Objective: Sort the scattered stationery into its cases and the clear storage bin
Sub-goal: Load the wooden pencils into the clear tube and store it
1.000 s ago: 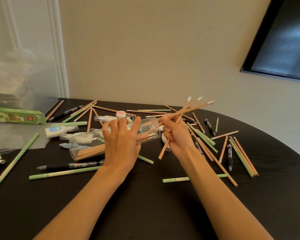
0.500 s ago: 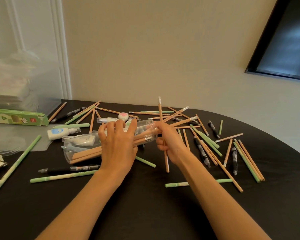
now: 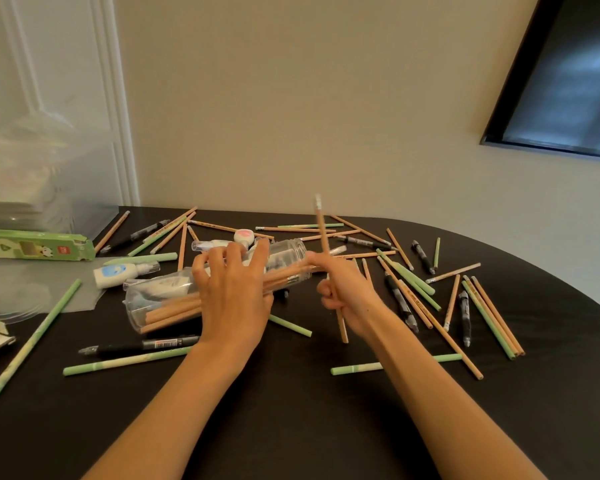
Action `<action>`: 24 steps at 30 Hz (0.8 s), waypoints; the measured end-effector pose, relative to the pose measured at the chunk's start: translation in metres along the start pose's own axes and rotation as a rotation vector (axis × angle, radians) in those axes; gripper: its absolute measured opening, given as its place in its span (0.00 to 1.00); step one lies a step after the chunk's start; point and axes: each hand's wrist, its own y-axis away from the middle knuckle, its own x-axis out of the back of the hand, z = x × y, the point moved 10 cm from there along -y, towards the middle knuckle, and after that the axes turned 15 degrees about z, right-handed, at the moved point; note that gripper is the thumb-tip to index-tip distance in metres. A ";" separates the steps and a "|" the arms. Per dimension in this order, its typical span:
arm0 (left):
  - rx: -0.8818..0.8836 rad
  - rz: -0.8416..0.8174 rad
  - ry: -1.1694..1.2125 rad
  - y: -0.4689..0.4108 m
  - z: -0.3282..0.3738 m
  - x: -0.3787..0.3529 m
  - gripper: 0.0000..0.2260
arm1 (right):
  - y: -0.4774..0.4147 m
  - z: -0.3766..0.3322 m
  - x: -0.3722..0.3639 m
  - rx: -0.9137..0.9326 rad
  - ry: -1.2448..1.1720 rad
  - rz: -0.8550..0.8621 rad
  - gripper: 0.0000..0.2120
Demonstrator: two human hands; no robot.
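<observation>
A clear cylindrical case (image 3: 160, 299) lies on its side on the black table (image 3: 291, 410), with several wooden pencils inside. My left hand (image 3: 234, 296) rests over its middle with fingers spread. My right hand (image 3: 343, 292) is at the case's open mouth (image 3: 297, 252), gripping one wooden pencil (image 3: 323, 233) nearly upright, eraser end up. Its forefinger touches the ends of the pencils in the mouth. Loose wooden pencils (image 3: 426, 317), green pencils (image 3: 485, 317) and black pens (image 3: 402, 303) lie scattered around.
A green cardboard pencil box (image 3: 32, 247) lies at the left, in front of a clear storage bin (image 3: 42, 188). A correction bottle (image 3: 118, 271), a black pen (image 3: 142, 345) and long green pencils (image 3: 122, 362) lie near my left arm. A wall stands behind the table.
The bundle of pencils in my right hand has gone into the case; one pencil stays in that hand and has swung upright. My left hand has kept its place on the case.
</observation>
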 end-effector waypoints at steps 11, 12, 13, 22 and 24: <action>-0.001 -0.012 -0.003 -0.001 0.000 -0.002 0.30 | 0.010 -0.008 0.005 0.094 -0.014 -0.149 0.17; -0.003 -0.009 -0.005 -0.001 0.000 -0.001 0.30 | 0.011 -0.008 0.004 0.083 -0.053 -0.182 0.18; -0.004 -0.003 -0.005 -0.001 0.000 0.001 0.30 | 0.011 -0.010 0.005 0.067 -0.112 -0.199 0.19; -0.037 -0.051 -0.016 0.004 0.004 -0.003 0.30 | -0.017 -0.004 0.058 0.013 -0.626 0.196 0.13; -0.038 -0.059 -0.023 0.006 0.004 -0.002 0.30 | -0.019 -0.009 0.067 0.083 -0.654 0.259 0.12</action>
